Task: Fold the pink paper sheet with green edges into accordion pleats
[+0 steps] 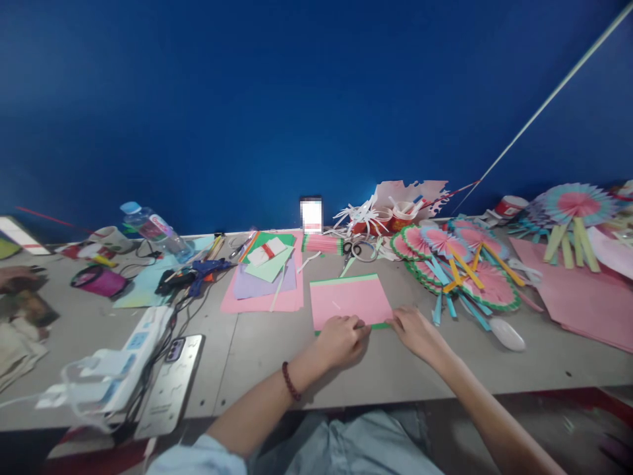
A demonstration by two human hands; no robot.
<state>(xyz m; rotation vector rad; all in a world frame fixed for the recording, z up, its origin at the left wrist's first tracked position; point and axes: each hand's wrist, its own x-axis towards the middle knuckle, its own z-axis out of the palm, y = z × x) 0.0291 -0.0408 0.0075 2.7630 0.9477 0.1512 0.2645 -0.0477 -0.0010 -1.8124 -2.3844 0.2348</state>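
A pink sheet of paper (349,300) with a green edge lies flat on the grey table (257,356) in front of me. My left hand (341,338) is closed and pinches the sheet's near edge at its left. My right hand (416,331) pinches the same near edge at the right corner. A dark red bead bracelet sits on my left wrist.
Several pink and green folded paper fans (457,264) lie right of the sheet, with a white spoon (506,334) near them. Scissors (357,251), paper cups (393,219), a stack of coloured papers (264,280), a glue gun (198,274), a water bottle (155,231), a power strip (126,356) and a phone (173,382) lie around.
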